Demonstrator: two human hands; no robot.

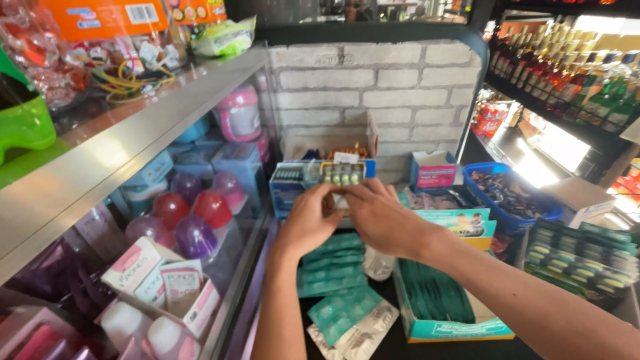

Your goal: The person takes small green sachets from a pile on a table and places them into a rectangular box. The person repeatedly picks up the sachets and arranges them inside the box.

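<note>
Left grip: the left hand [311, 217] is pinching the lower left edge of the blister pack [342, 175], fingertips curling up onto it.
Right grip: the right hand [380, 213] is closing on the same pack from the right, its fingers [363, 191] pressing along the lower edge (the thumb is hidden, so how tightly cannot be told).
Blister pack: it is standing upright just above both hands, its row of pale yellow-green tablets facing the camera, held between the two grips and in front of the blue carton [288, 184].
Just below: teal sachet strips [331, 270] are lying under the forearms on the dark table [400, 350], with an open teal box of sachets [437, 303] beside them under the right arm.
Further out: a blue basket [507, 193] is sitting to the right, stacked blister strips [583, 260] beyond it.
Left side: a glass display case [133, 173] is showing pink and purple round jars [193, 213].
</note>
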